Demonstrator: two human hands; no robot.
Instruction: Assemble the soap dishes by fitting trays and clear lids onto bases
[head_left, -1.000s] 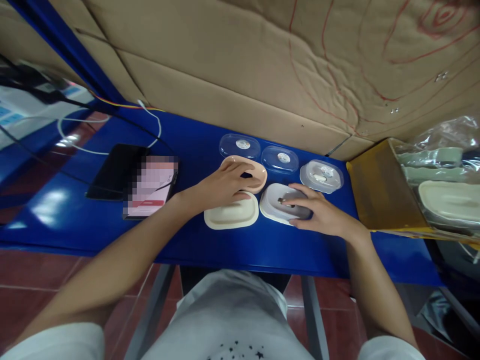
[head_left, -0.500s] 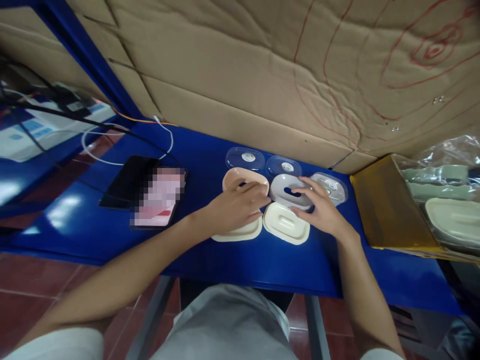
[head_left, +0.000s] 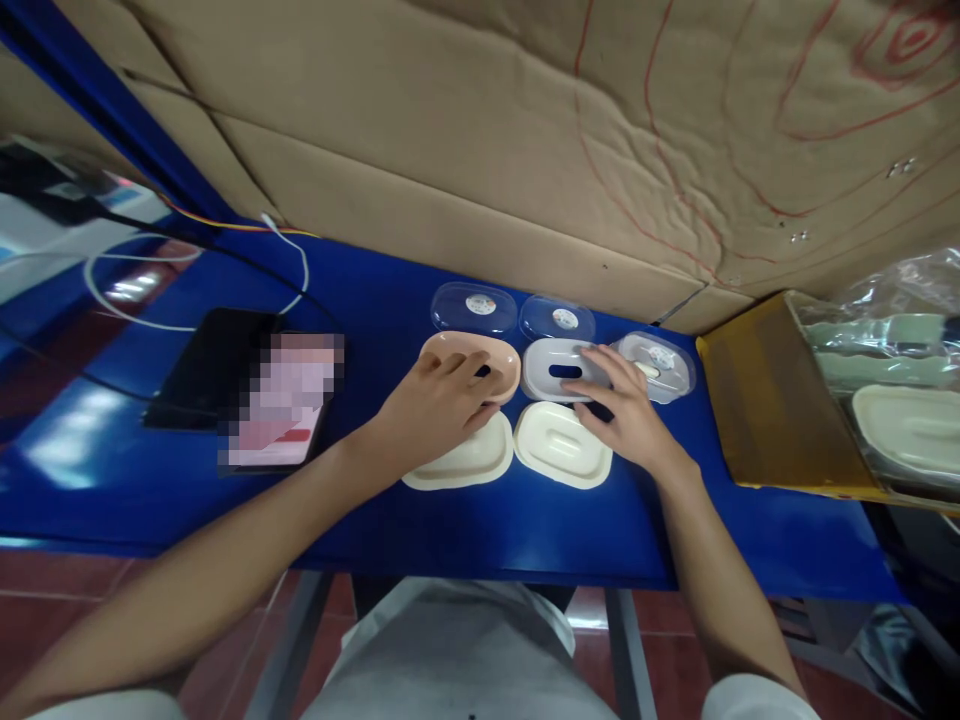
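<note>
My left hand (head_left: 450,400) lies over a peach oval plastic piece (head_left: 504,358) with a slot in its middle. The fingers stretch loosely across it and the thumb is near its front edge, covering part of the slot. My right hand (head_left: 626,405) has its fingers and thumb around the right end of a similar grey piece (head_left: 536,370), which also has a slot. In front lie two cream lids with raised centre ridges, a left lid (head_left: 461,465) partly under my left hand and a right lid (head_left: 562,450) beside my right thumb.
Behind stand clear plastic covers with round stickers, a left cover (head_left: 454,305), a middle cover (head_left: 536,315) and a right cover (head_left: 679,375). A phone (head_left: 289,400) and a black tablet-like item (head_left: 202,365) lie left. An open carton (head_left: 772,400) holds more plastic parts at right.
My left hand has shifted left over the peach piece, uncovering its right end. The grey piece has slid slightly left beside my right hand. The camera view has also turned a little.
</note>
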